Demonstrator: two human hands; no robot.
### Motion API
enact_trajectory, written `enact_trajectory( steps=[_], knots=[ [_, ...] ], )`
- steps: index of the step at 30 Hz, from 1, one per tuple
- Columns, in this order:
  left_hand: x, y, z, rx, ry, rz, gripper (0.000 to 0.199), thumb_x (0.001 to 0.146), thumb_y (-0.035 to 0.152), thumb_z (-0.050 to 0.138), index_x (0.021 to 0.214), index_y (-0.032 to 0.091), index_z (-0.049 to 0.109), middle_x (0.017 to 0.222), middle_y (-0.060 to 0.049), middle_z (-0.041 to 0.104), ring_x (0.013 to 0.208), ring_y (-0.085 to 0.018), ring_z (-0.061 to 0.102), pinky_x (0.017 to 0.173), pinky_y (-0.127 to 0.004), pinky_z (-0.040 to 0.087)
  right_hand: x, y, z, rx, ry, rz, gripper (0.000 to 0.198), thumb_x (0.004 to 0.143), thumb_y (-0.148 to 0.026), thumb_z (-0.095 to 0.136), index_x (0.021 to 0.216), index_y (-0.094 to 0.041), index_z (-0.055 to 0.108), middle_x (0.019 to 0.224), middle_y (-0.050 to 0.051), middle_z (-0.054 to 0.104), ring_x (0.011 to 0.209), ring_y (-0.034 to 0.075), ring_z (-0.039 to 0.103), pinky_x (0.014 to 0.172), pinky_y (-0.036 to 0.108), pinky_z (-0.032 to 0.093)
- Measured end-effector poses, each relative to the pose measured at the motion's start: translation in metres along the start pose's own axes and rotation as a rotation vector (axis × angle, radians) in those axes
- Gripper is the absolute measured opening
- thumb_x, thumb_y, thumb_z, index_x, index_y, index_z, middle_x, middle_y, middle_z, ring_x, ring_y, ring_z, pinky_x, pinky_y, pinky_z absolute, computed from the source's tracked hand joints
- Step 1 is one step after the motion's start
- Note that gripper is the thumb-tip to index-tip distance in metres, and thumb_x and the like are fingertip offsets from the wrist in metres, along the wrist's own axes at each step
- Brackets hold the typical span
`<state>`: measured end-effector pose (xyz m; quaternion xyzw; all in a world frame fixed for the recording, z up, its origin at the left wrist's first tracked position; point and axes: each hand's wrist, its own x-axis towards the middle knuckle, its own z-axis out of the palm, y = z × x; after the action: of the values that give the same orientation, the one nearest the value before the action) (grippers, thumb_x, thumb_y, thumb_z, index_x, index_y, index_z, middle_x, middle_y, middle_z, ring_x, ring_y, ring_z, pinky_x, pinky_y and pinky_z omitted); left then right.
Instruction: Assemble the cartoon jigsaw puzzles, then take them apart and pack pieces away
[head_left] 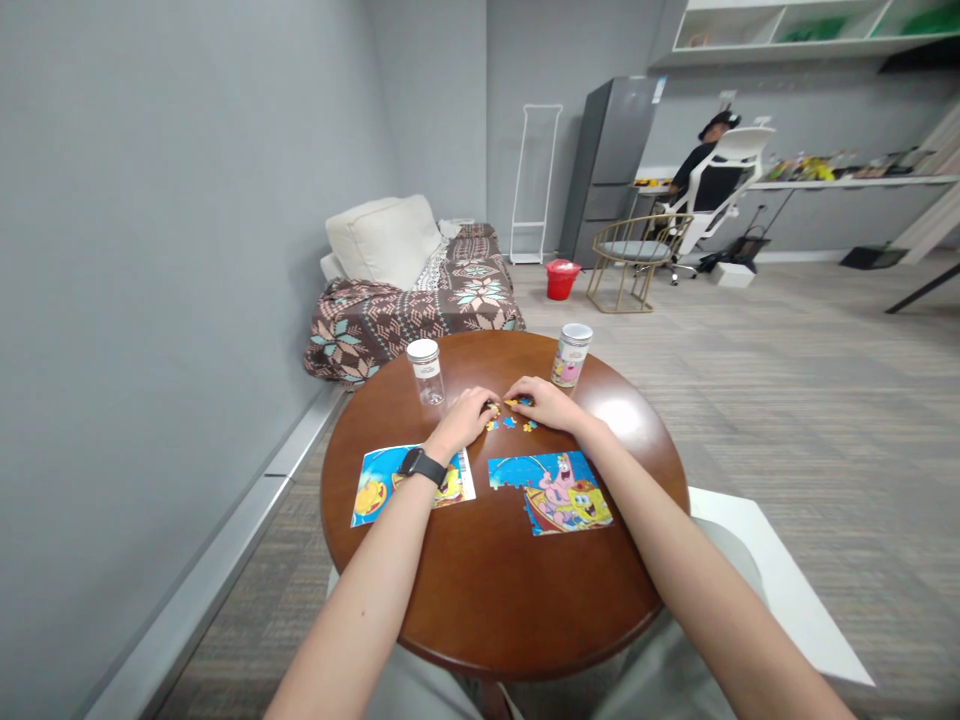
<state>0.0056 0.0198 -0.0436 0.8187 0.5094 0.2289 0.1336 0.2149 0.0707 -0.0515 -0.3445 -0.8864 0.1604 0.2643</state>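
Note:
Loose jigsaw puzzle pieces (pixel 509 423) lie in a small pile near the middle of the round table. My left hand (pixel 466 418), with a black watch on its wrist, curls its fingers round a piece at the pile's left side. Opposite it, my right hand (pixel 546 402) has its fingertips closed on a yellowish piece; others lie under that palm. Closer to me is the partly assembled puzzle (pixel 570 505), a cartoon scene with an open gap at its lower left. The printed reference picture (pixel 379 487) lies flat at the left, partly covered by my left forearm.
A clear jar (pixel 427 375) with a white lid stands at the table's back left, and a labelled jar (pixel 571 356) at the back right. Beyond the round table (pixel 517 610) are a covered sofa (pixel 450 300), a red bin (pixel 561 280) and a seated person (pixel 694 165).

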Motion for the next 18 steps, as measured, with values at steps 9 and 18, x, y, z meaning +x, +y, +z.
enact_trajectory(
  steps=[9,18],
  knots=[
    [-0.0004,-0.0001,0.0008,0.032,-0.006,-0.038,0.023,0.091,0.023,0.054,0.112,0.021,0.063,0.116,-0.007,0.066,0.111,-0.023,0.056,0.101,-0.039,0.044,-0.0005,-0.0039,0.0012,0.093,-0.014,0.091,0.029,0.076,-0.004,0.059,0.095,-0.019,0.075,0.096,0.005,0.072,0.088,0.017,0.068,0.088,0.032,0.054],
    [-0.0018,0.0035,0.0002,-0.012,0.004,-0.063,0.024,0.088,0.018,0.056,0.112,0.019,0.06,0.115,-0.007,0.065,0.11,-0.024,0.055,0.099,-0.039,0.044,-0.0028,-0.0061,0.0004,0.008,-0.007,0.045,0.03,0.075,-0.005,0.057,0.094,-0.02,0.075,0.095,0.005,0.071,0.09,0.019,0.066,0.089,0.033,0.053]
  ],
)
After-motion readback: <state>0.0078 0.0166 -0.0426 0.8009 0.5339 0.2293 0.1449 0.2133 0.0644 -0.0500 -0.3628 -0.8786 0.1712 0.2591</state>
